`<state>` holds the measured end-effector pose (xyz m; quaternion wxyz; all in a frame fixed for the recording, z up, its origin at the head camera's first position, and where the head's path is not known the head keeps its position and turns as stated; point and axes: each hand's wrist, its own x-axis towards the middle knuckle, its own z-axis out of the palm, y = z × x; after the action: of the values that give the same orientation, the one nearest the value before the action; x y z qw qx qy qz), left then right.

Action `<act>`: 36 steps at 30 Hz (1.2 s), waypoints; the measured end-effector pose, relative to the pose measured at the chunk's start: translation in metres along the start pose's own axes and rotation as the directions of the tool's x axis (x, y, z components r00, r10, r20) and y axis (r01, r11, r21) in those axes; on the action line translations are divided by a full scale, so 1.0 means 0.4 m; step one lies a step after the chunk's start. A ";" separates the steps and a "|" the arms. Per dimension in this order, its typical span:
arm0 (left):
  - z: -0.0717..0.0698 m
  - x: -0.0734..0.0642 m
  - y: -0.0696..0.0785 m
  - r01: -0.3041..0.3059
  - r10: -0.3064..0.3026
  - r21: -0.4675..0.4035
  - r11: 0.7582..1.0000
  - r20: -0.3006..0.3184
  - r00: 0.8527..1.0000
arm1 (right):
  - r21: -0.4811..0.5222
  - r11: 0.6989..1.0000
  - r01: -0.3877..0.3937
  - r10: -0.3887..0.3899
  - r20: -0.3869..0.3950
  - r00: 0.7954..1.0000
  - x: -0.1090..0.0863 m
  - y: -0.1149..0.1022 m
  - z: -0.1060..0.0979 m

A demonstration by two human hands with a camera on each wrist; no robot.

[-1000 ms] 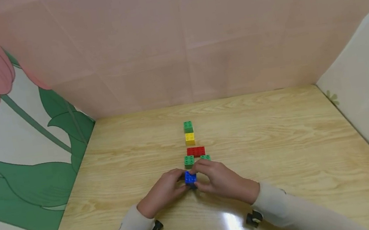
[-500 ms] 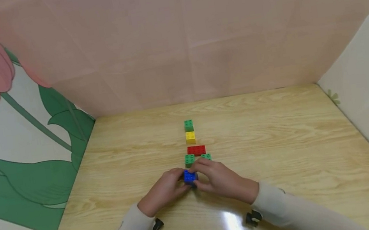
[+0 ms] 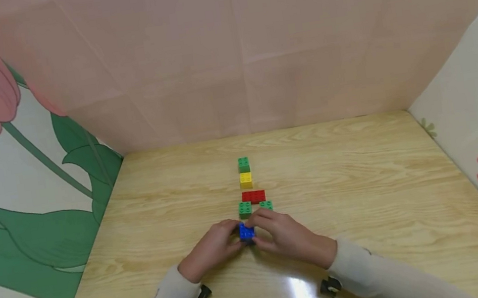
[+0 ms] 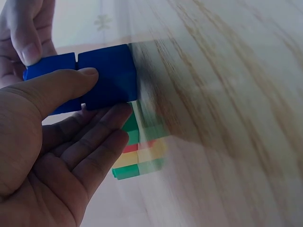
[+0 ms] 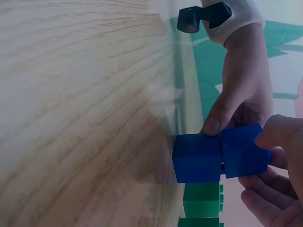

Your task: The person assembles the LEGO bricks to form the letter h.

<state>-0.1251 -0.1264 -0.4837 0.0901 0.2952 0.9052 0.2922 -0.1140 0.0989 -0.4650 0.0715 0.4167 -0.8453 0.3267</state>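
Note:
Two blue toy building bricks stand one on the other near the middle of the table. The upper brick (image 5: 245, 150) leans slightly on the lower brick (image 5: 198, 158), with a thin gap at the seam. From the left, my left hand (image 3: 211, 249) pinches the lower brick, its thumb lying across the seam in the left wrist view. On the other side my right hand (image 3: 291, 237) grips the upper brick between thumb and fingers. Just beyond the bricks sits a green brick (image 3: 245, 209); another green brick (image 3: 266, 205) is partly hidden behind my right hand.
A long red brick (image 3: 253, 197) lies behind the green pair. Farther back come a yellow brick (image 3: 246, 180) and one more green brick (image 3: 243, 164), roughly in line. The wooden table (image 3: 362, 177) meets a pink wall covering (image 3: 237, 68) at its far edge.

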 end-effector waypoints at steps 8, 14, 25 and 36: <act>-0.003 0.001 0.002 -0.003 0.003 -0.007 1.000 0.010 1.000 | -0.017 1.000 -0.020 0.020 0.019 1.000 0.004 0.001 0.001; -0.005 0.000 0.006 -0.005 0.006 -0.006 1.000 0.011 1.000 | -0.015 1.000 -0.016 0.016 0.016 1.000 0.003 -0.001 -0.001; -0.005 0.001 0.004 -0.009 0.009 -0.006 1.000 0.001 1.000 | 0.001 0.999 -0.047 0.047 0.021 0.999 0.006 0.002 0.003; -0.005 0.003 -0.002 -0.010 0.010 -0.012 1.000 -0.007 1.000 | -0.002 0.997 -0.075 0.075 0.034 0.997 0.012 0.006 -0.001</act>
<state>-0.1272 -0.1271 -0.4827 0.0872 0.2979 0.9023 0.2993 -0.1188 0.0972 -0.4639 0.0450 0.3902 -0.8615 0.3217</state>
